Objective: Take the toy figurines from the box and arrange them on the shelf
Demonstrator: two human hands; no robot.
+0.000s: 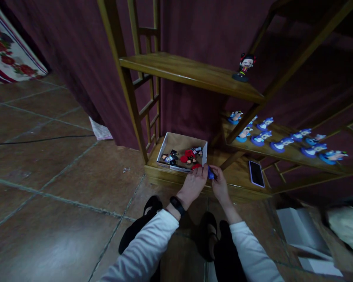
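In the head view a small blue-purple figurine [211, 173] sits between my two hands, just off the right front corner of an open cardboard box [184, 140]. My left hand [196, 181], with a black band on its wrist, has its fingers closed at the figurine's left side. The fingers of my right hand [219, 184] pinch it from the right. Most of the figurine is hidden by my fingers. Several small figurines lie jumbled in the box, some with red parts [186, 157], others dark and blue [170, 157].
On the right shelf stand several blue and white figurines [261, 137]. A black-haired figurine [245, 67] is on the upper wooden shelf [191, 72]. A phone [256, 173] lies on the bottom board. White boxes [302, 231] rest on the floor at right; dark red curtains hang behind.
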